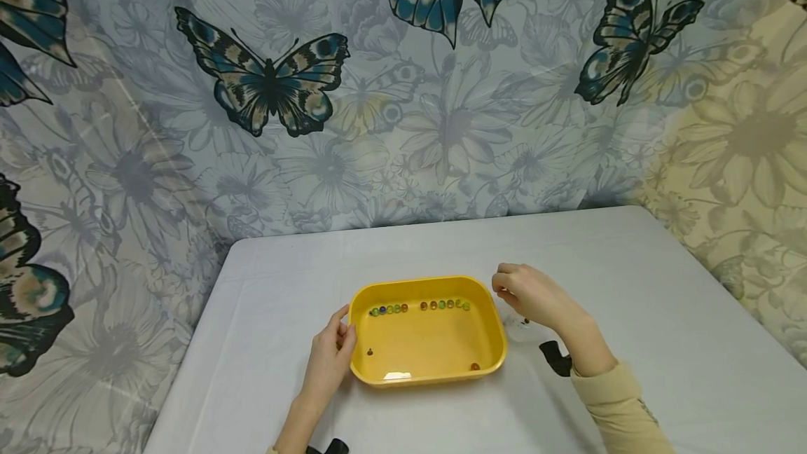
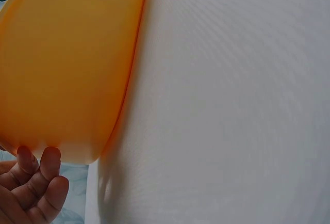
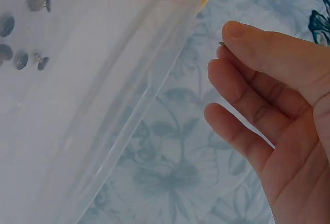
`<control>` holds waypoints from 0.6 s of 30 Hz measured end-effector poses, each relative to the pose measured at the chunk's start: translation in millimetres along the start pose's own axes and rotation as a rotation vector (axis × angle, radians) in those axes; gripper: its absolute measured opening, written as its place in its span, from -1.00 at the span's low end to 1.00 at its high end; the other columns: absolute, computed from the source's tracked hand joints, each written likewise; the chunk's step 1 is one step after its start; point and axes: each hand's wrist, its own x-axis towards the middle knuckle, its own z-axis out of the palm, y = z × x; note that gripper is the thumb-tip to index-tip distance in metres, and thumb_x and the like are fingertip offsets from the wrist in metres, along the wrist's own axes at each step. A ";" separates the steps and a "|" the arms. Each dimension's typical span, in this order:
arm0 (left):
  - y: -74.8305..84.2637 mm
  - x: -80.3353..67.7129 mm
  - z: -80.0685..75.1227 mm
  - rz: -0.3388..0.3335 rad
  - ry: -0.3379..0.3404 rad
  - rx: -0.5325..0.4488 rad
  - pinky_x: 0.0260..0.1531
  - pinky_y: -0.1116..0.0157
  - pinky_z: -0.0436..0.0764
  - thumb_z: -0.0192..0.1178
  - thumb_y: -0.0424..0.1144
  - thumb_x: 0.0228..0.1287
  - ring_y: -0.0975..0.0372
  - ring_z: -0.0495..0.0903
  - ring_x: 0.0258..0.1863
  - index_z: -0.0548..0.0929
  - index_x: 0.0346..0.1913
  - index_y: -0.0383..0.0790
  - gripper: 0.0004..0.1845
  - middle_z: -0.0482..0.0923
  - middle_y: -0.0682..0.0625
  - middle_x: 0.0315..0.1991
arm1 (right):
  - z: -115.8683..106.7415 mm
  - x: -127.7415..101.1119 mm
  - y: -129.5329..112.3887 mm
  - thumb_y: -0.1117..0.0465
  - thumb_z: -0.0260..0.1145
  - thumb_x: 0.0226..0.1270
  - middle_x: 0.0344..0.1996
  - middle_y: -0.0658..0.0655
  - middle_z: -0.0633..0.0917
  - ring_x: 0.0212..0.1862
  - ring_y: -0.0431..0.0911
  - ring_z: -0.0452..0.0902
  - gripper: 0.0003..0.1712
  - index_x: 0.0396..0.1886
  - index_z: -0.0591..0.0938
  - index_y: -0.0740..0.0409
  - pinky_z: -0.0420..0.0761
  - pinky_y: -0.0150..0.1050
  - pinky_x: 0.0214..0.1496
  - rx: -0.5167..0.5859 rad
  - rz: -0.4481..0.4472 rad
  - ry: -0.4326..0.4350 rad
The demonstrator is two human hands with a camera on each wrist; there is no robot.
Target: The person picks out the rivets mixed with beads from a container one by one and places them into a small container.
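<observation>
Apparently a tiny pin [image 3: 221, 43] pinched in right-hand fingers [image 3: 242, 84] beside yellow tray [image 1: 498, 338]; left fingers [image 1: 343, 335] relaxed against its side.

My left hand [image 1: 330, 356] reaches in from the near edge, forearm bare, fingers fairly straight and pointing away from me, thumb lifted toward the far side; its fingertips [image 2: 49, 159] press flat. My right hand [image 1: 526, 294] lies farther out and to the right, wrist bent, cream sleeve [image 1: 621, 408] covering the forearm. Its thumb and forefinger meet in a pinch on something tiny I cannot make out, the other fingers [image 3: 242, 131] loosely curved beneath.
</observation>
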 end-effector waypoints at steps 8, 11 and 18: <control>0.2 -0.1 -0.2 0.000 -0.002 0.000 -0.61 0.45 0.42 0.05 -0.36 0.31 0.32 0.36 -0.57 0.40 0.21 -0.38 -0.59 0.36 0.07 -0.50 | -0.6 -9.1 3.9 0.50 0.38 -0.02 -0.54 -0.05 0.48 -0.49 -0.22 0.38 -0.77 -0.54 0.57 0.12 0.48 -0.35 -0.41 0.001 0.022 0.011; 0.2 -0.2 -0.4 0.002 -0.002 0.001 -0.60 0.45 0.42 0.05 -0.37 0.31 0.33 0.36 -0.57 0.40 0.21 -0.38 -0.59 0.35 0.07 -0.50 | -1.2 -12.7 5.5 0.51 0.38 -0.03 -0.54 -0.06 0.47 -0.50 -0.24 0.35 -0.75 -0.54 0.55 0.10 0.46 -0.37 -0.43 0.007 0.038 0.013; 0.8 -0.6 -0.9 0.008 -0.002 -0.003 -0.61 0.45 0.41 0.05 -0.37 0.31 0.33 0.36 -0.57 0.40 0.21 -0.38 -0.59 0.35 0.07 -0.50 | -2.9 -20.2 8.8 0.51 0.39 -0.05 -0.55 -0.08 0.45 -0.52 -0.27 0.30 -0.72 -0.56 0.54 0.07 0.43 -0.38 -0.46 0.008 0.053 0.033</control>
